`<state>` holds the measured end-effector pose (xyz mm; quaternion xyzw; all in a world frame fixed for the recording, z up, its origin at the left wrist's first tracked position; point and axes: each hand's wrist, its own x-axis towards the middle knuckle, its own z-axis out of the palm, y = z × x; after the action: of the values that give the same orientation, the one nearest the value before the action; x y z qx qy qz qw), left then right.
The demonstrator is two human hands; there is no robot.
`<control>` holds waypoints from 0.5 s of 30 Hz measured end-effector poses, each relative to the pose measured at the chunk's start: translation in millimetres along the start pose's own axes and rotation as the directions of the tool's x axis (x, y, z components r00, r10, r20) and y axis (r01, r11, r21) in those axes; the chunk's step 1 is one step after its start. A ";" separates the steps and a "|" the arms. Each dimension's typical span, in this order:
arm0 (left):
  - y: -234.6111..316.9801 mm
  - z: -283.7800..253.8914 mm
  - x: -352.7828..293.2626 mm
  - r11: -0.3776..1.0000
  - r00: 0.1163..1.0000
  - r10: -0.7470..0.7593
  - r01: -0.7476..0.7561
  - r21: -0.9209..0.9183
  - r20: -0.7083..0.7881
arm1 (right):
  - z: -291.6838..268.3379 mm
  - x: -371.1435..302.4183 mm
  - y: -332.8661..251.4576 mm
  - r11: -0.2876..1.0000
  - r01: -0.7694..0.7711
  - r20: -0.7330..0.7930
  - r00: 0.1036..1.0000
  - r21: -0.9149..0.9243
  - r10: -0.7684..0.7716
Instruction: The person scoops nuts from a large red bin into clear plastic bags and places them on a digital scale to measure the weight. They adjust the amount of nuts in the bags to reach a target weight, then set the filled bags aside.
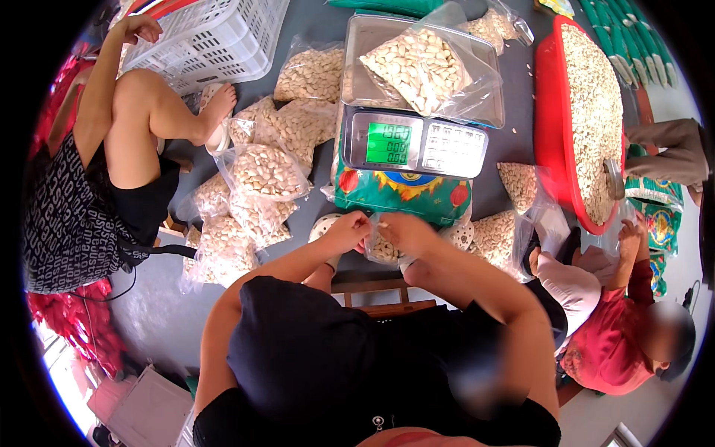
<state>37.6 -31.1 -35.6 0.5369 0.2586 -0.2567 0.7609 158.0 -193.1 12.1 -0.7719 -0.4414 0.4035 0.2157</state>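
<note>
A small clear plastic bag [383, 251] of pale, flat, seed-like pieces hangs in front of me, below the green printed sack. My left hand [348, 229] is closed in a pinch at the bag's upper left edge. On the other side, my right hand [403, 232] is closed on the bag's upper right; its fingertips are partly hidden and a little blurred. Just beyond both hands, a digital scale [417, 141] with a lit green display rests on the green sack [402, 195]. On its metal pan lies a larger filled clear bag [421, 68].
Several filled bags [268, 173] are heaped left of the scale. A red tub [550, 112] of loose pale pieces stands at the right, a metal scoop [614, 179] at its rim. A white crate [223, 45] is far left. Co-workers sit either side; the right one holds a clear bag.
</note>
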 end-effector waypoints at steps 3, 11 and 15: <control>-17.1 -4.7 9.8 0.988 0.991 0.123 -0.118 0.099 -0.046 | 91.8 12.4 42.8 0.974 -0.012 -0.297 0.953 -0.227 -0.058; -5.5 -6.8 -2.5 0.999 1.000 -0.003 0.005 0.048 -0.031 | -22.9 -0.5 -19.8 0.903 0.010 0.392 0.903 -0.430 0.177; -1.4 -12.0 -9.1 0.996 0.999 -0.028 0.025 0.080 0.032 | -184.3 -4.7 -94.0 0.865 -0.081 -0.106 0.994 -0.495 0.033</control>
<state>28.6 -19.0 -33.9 0.5589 0.2428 -0.2857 0.7396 258.8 -144.3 186.1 -0.8322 -0.4969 0.2454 0.0180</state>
